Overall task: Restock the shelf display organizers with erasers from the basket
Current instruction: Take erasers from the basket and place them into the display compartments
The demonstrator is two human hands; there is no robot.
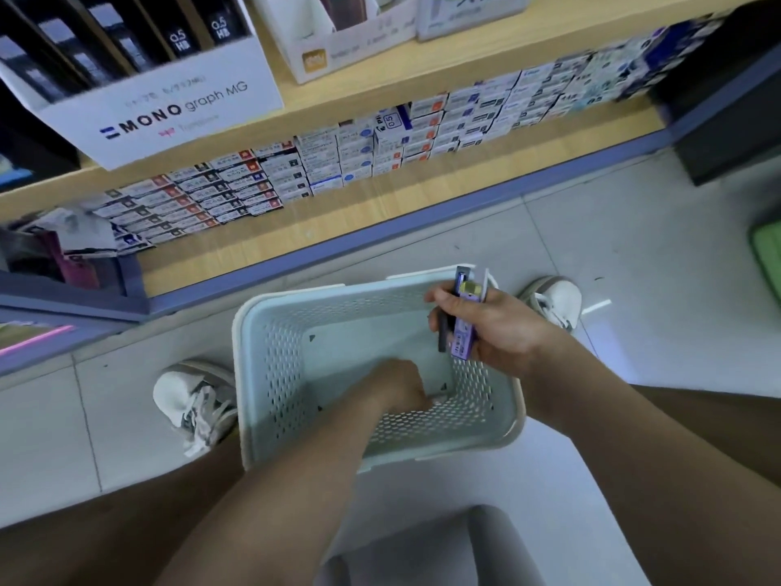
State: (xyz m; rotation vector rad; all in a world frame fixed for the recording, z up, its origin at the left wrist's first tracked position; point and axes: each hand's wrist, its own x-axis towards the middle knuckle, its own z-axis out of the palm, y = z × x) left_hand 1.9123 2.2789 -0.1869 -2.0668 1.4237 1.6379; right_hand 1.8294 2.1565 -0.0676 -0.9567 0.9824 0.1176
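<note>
Hands: left point(401, 384) curled in basket point(270, 374) (right point(498, 327) grips packs point(462, 338)).

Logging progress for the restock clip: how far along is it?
Mostly done, apparently: the basket shows a bare floor, and shelf rows look packed. In hand: right hand grips several slim packs; left hand digs in the basket's corner at a small pale item, grip unclear. Left: shelving those.

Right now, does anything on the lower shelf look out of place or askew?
Yes. In the stacked rows of small boxes on the lower shelf, one white box marked 05 lies tilted, its face turned up while its neighbours show flat ends. Elsewhere the rows look orderly, though the far right is blurred.
</note>
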